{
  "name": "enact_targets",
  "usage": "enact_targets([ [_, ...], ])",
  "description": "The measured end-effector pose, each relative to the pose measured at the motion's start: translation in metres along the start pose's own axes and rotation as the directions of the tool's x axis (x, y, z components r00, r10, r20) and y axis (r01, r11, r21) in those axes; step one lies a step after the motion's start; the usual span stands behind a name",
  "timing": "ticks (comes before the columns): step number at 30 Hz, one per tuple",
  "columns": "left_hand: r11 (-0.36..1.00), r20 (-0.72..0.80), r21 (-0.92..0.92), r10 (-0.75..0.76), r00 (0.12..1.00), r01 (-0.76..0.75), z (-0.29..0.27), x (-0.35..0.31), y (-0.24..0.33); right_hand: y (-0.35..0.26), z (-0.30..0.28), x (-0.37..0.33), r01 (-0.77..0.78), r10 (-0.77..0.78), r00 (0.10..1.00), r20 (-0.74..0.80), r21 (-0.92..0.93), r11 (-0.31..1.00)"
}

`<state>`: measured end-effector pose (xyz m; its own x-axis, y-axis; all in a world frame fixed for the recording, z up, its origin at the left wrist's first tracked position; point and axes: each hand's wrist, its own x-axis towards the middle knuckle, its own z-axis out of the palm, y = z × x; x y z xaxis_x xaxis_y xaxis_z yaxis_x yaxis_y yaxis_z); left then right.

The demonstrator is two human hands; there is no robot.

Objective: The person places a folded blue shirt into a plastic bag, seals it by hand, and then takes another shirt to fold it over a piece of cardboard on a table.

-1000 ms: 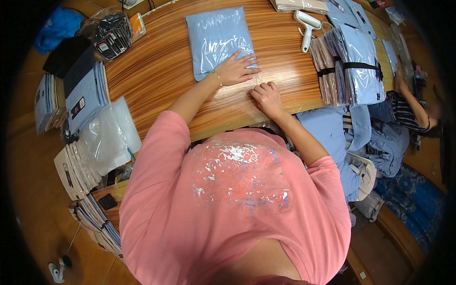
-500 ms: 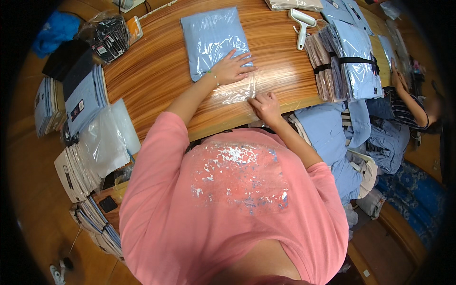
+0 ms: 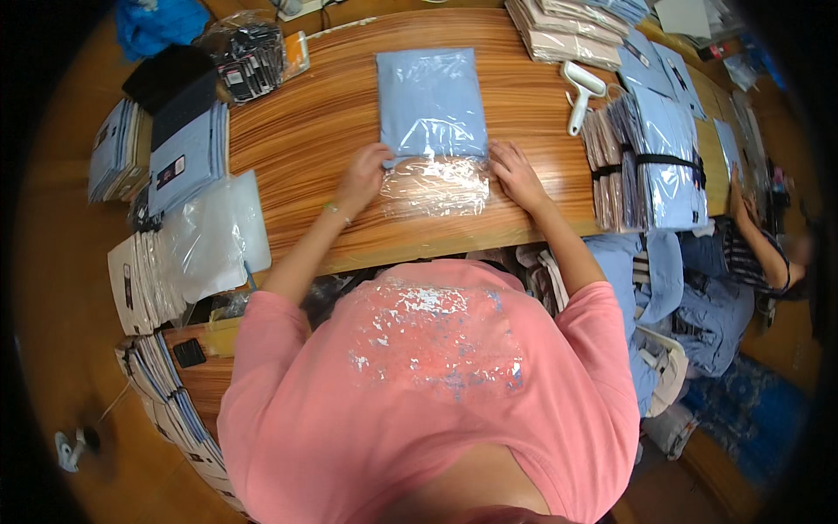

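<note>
A folded light-blue garment (image 3: 429,100) lies flat on the wooden table, inside a clear plastic bag (image 3: 436,188). The bag's loose, crinkled end stretches past the garment toward me. My left hand (image 3: 360,182) is at the bag's left edge, by the garment's near corner, its fingers closed on the plastic. Opposite it, my right hand (image 3: 518,177) has its fingers bent onto the bag's right edge. Both hands sit level with the garment's near side.
A white lint roller (image 3: 582,92) lies right of the bag. Beyond it stand banded bagged garments (image 3: 668,157) and a beige stack (image 3: 567,31). At left are clear bags (image 3: 209,240), folded garments (image 3: 179,166) and a bag of dark tags (image 3: 249,65). Another person's arm (image 3: 758,231) shows far right.
My left hand has come off the garment's top to the bag's left edge. My right hand has moved from the bag's near end to its right edge. The garment now lies straighter.
</note>
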<state>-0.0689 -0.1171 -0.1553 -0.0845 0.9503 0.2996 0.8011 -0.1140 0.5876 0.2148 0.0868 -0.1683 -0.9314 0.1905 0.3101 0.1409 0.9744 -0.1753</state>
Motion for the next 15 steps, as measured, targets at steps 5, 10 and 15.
enact_targets([
  [5,0.963,0.072,0.192,0.178,0.981,-0.189,-0.021,-0.012,-0.026,0.012,0.001,0.016,0.184,-0.178,0.977,0.120,-0.044,0.982],
  [10,0.869,0.199,0.280,0.362,0.911,-0.407,-0.020,0.007,-0.034,0.011,-0.004,0.019,0.243,-0.225,0.960,0.169,-0.091,0.966],
  [15,0.904,0.257,0.222,0.307,0.916,-0.365,-0.012,0.003,-0.046,0.003,-0.010,0.023,0.221,-0.210,0.964,0.164,-0.050,0.974],
])
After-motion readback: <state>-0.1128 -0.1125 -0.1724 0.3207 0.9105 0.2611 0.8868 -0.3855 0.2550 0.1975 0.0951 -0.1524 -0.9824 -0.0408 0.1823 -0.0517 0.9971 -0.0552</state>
